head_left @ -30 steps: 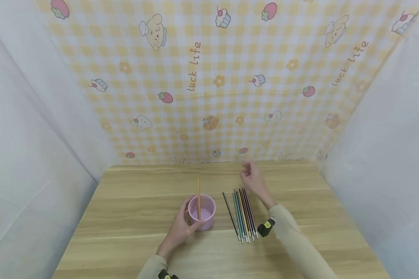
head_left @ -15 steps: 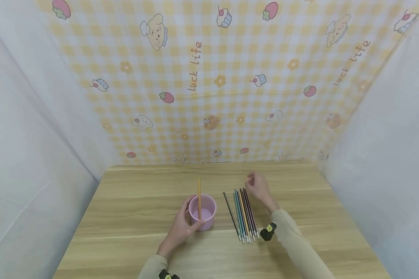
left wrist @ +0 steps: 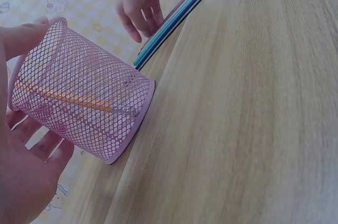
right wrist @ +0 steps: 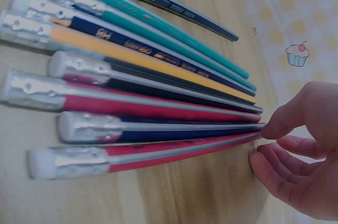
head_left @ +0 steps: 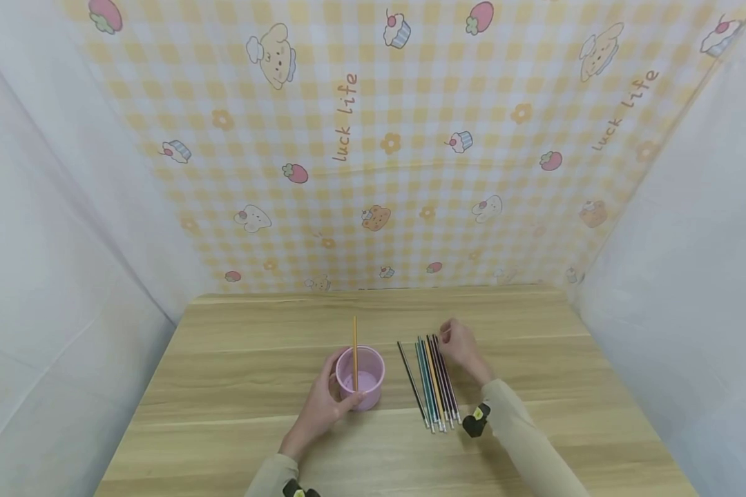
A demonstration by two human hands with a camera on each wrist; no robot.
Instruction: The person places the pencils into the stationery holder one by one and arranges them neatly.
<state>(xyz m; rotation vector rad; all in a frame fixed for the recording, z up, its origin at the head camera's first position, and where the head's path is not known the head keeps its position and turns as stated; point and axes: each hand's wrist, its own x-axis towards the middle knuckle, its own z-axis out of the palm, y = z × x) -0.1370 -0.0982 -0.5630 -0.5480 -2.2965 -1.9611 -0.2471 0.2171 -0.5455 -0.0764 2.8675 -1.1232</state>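
My left hand (head_left: 319, 406) grips a pink mesh pencil cup (head_left: 369, 399), thumb at the near rim and fingers around the far side. Inside leans one orange-yellow pencil (head_left: 355, 345), its eraser end down as the left wrist view shows. To the right, several pencils (head_left: 434, 386) lie side by side, erasers toward me. My right hand (head_left: 462, 347) is at their far ends. In the right wrist view its thumb reaches the tip of the outermost red pencil (right wrist: 158, 155), with loosely curved fingers opposite and a gap between.
A dark pencil (head_left: 413, 384) lies slightly apart on the row's left side. The wooden table (head_left: 224, 386) ends at a yellow checked cloth (head_left: 311, 228) behind, with white sheets (head_left: 677, 276) on both sides.
My right hand has come down and toward me, from beyond the pencils to their far tips, fingers drawing closer together. The left hand and pencil cup have stayed in place.
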